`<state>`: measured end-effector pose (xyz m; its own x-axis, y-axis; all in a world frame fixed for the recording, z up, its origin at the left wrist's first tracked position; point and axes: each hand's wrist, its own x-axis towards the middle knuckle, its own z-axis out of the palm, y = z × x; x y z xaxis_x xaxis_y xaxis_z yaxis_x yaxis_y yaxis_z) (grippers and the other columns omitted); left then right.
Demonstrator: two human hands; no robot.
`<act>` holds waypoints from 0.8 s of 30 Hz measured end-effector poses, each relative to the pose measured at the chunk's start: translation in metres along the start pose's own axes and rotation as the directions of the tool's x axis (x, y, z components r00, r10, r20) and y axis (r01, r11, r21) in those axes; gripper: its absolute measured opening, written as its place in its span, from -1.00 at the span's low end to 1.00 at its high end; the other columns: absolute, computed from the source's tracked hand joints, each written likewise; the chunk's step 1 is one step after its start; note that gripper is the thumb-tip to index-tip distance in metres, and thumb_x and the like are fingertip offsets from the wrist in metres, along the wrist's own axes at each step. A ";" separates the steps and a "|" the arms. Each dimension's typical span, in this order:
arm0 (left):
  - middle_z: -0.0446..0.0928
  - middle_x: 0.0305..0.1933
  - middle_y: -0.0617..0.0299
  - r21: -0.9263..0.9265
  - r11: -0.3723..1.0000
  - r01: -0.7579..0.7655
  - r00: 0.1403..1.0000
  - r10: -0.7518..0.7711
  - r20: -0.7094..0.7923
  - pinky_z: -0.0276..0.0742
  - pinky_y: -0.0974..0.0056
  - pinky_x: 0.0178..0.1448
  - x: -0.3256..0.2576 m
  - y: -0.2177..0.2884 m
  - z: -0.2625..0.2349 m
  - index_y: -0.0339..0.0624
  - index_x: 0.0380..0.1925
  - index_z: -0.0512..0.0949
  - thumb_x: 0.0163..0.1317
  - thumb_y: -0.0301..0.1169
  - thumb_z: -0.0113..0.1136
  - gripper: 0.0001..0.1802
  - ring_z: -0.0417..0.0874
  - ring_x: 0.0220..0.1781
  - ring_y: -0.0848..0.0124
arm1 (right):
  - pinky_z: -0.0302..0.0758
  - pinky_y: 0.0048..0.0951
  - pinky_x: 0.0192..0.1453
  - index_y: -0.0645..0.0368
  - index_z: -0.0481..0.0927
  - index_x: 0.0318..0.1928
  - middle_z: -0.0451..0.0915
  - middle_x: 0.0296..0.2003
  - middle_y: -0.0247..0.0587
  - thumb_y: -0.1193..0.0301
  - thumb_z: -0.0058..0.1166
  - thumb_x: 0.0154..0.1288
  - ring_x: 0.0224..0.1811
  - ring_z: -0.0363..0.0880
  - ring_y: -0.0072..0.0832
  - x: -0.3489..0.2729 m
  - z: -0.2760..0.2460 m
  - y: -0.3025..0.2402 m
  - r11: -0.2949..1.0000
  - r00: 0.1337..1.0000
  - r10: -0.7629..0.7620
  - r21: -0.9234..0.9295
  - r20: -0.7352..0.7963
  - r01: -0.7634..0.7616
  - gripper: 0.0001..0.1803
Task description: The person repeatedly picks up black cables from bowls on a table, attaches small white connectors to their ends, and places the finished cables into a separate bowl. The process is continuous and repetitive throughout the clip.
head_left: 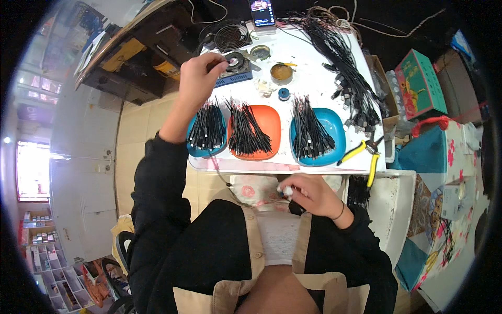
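Note:
My left hand (200,73) reaches out over a small blue box with a round metal top (234,70). Its thumb and forefinger are pinched together at the box's top; what they grip is too small to make out. Close to my lap, my right hand (314,194) has its fingers curled, with small white bits at the fingertips that I cannot identify. A thin cord (222,175) hangs from the table edge towards my lap. Between my hands, short black cables lie bunched in a blue tray (192,148), an orange tray (270,125) and another blue tray (334,128).
An open tin of brownish paste (282,74), a small blue spool (284,94) and a black fan (231,37) sit farther back. A lit phone (262,13) stands at the far edge. Yellow-handled cutters (372,157) lie at the right corner, below a big cable bundle (350,78).

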<state>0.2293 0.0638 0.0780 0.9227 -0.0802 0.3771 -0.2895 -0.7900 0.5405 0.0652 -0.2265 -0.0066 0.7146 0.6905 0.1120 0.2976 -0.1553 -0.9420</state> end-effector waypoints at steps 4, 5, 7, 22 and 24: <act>0.56 -0.42 0.22 -0.789 0.554 0.264 0.964 -0.138 0.226 0.31 0.51 -0.44 -0.076 0.077 -0.007 -0.37 -0.22 0.53 0.24 -0.51 0.19 -0.85 0.39 -0.54 0.63 | 0.41 -0.41 0.04 0.31 0.29 0.23 0.51 0.03 -0.12 0.38 -0.04 0.28 -0.03 0.49 -0.36 0.000 0.009 -0.018 0.994 0.980 -0.044 0.093 -0.193 0.063 -0.47; 0.54 -0.40 0.18 -0.861 0.403 0.311 0.950 -0.113 0.290 0.29 0.52 -0.44 -0.097 0.099 -0.002 -0.38 -0.18 0.49 0.27 -0.54 0.14 -0.84 0.36 -0.55 0.62 | 0.36 -0.36 0.20 0.30 0.11 0.36 0.41 0.18 -0.04 0.21 -0.05 0.34 0.17 0.43 -0.28 0.000 0.014 -0.021 0.984 0.976 -0.080 0.142 -0.204 0.111 -0.31; 0.56 -0.38 0.14 -0.921 0.146 0.361 0.933 -0.050 0.357 0.32 0.53 -0.42 -0.127 0.139 0.012 -0.38 -0.14 0.49 0.29 -0.56 0.13 -0.84 0.38 -0.54 0.60 | 0.42 -0.27 0.14 0.51 0.13 0.25 0.40 0.07 0.21 0.25 0.03 0.33 0.13 0.44 -0.06 -0.004 0.025 -0.027 0.952 0.911 -0.296 -0.012 -0.287 0.305 -0.31; 0.58 -0.01 0.17 -0.756 0.413 0.508 0.816 0.052 0.576 0.41 0.39 0.06 -0.169 0.127 0.069 -0.31 -0.06 0.53 0.24 -0.50 0.18 -0.73 0.55 -0.04 0.47 | 0.31 -0.54 -0.29 0.24 0.35 -0.12 0.42 -0.45 -0.25 0.27 -0.30 0.53 -0.42 0.36 -0.57 -0.280 -0.063 -0.110 0.959 0.507 0.058 -0.092 -0.860 -0.266 -0.73; 0.60 -0.10 0.22 -0.679 0.454 0.576 0.771 -0.028 0.636 0.43 0.42 -0.06 -0.180 0.104 0.074 -0.30 -0.12 0.57 0.24 -0.52 0.16 -0.79 0.56 -0.13 0.53 | 0.37 -0.54 -0.24 0.29 0.36 -0.10 0.47 -0.43 -0.25 0.33 -0.30 0.52 -0.39 0.42 -0.56 -0.304 -0.066 -0.072 0.836 0.492 0.364 0.044 -0.791 -0.547 -0.74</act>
<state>0.0519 -0.0489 0.0113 0.8819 -0.4257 -0.2026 0.2275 0.0079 0.9737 -0.1315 -0.4720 0.0486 0.9604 -0.2761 -0.0369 -0.1700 -0.4760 -0.8628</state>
